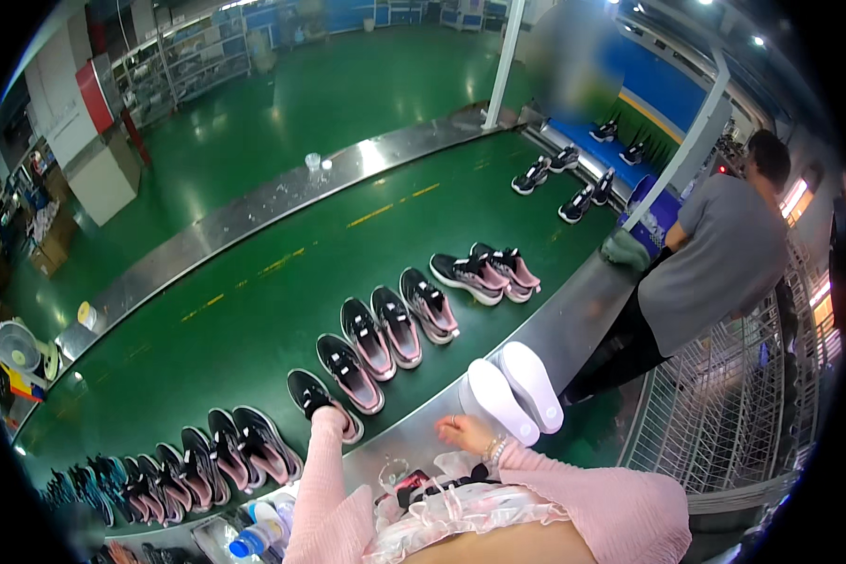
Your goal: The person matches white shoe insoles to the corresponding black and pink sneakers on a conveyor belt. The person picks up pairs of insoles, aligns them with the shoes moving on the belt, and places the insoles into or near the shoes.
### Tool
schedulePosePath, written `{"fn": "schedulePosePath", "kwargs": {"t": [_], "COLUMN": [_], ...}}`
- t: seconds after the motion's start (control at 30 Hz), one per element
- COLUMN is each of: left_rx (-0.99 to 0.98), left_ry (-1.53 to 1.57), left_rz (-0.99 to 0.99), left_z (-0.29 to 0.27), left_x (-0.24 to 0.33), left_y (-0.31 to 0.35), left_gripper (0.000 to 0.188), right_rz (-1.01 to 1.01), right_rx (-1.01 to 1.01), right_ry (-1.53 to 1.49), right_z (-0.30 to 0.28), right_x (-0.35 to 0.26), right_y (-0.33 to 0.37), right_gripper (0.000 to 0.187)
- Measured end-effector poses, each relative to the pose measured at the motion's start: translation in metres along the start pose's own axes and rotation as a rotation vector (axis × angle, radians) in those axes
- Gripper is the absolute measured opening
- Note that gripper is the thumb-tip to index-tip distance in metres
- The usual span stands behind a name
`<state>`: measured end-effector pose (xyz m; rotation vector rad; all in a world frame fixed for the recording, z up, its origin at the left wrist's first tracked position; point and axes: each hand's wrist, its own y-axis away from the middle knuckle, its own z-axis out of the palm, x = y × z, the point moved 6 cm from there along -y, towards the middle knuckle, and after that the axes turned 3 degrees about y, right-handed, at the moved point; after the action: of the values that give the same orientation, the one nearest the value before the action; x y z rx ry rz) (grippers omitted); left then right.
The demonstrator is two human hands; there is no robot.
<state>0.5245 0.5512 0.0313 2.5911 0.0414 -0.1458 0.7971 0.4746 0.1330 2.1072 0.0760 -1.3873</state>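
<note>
My left hand reaches down into a black shoe with pink lining (303,387) on the green conveyor belt; its fingers are hidden inside the shoe. My right hand (467,433) is over the metal edge, fingers loosely curled and somewhat apart, with nothing visible in them. Just beyond it, two stacks of white insoles (532,383) lie side by side on the metal ledge, toes pointing away. Farther right along the belt stand several more black and pink shoes (365,340), and another row of them (246,449) lines up to the left.
The green belt (254,329) runs between metal ledges. A person in a grey shirt (719,249) stands at the right beside wire racks (724,399). More shoes (583,197) sit at the far end, near a purple bin (665,205). A blue-capped bottle (254,540) lies near my left forearm.
</note>
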Motion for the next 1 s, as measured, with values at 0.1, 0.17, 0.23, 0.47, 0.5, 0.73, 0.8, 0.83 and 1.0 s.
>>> {"fn": "schedulePosePath", "kwargs": {"t": [0.1, 0.17, 0.23, 0.47, 0.5, 0.73, 0.8, 0.83, 1.0], "left_rx": [0.398, 0.273, 0.192, 0.098, 0.129, 0.550, 0.380, 0.361, 0.193], "left_ry": [-0.648, -0.495, -0.336, 0.249, 0.367, 1.950, 2.356, 2.345, 2.383], "left_rz": [0.081, 0.087, 0.077, -0.024, -0.048, -0.323, -0.418, -0.384, -0.483], "left_z": [-0.032, -0.011, 0.000, 0.016, 0.014, 0.047, 0.037, 0.031, 0.018], "left_x": [0.021, 0.016, 0.016, 0.010, 0.008, -0.058, -0.055, -0.057, -0.059], "left_y": [0.048, 0.053, 0.050, 0.019, 0.026, 0.027, 0.022, 0.022, 0.026], "left_gripper": [0.034, 0.032, 0.030, 0.023, 0.022, 0.033, 0.042, 0.048, 0.042], "right_rz": [-0.003, 0.048, 0.009, -0.175, -0.126, -0.431, -0.330, -0.338, -0.474], "right_rx": [-0.064, -0.129, -0.115, -0.150, -0.171, -0.228, -0.355, -0.370, -0.415], "right_ry": [0.040, 0.018, 0.028, 0.472, 0.463, 0.796, 0.899, 0.901, 1.035], "right_z": [0.011, 0.017, 0.016, 0.049, 0.056, 0.144, 0.156, 0.160, 0.177], "right_x": [0.008, 0.011, 0.008, 0.020, 0.014, 0.022, 0.030, 0.028, 0.024], "right_y": [-0.001, -0.010, -0.015, -0.055, -0.052, -0.044, -0.045, -0.044, -0.034], "right_gripper": [0.027, 0.027, 0.028, 0.028, 0.029, 0.033, 0.036, 0.036, 0.042]}}
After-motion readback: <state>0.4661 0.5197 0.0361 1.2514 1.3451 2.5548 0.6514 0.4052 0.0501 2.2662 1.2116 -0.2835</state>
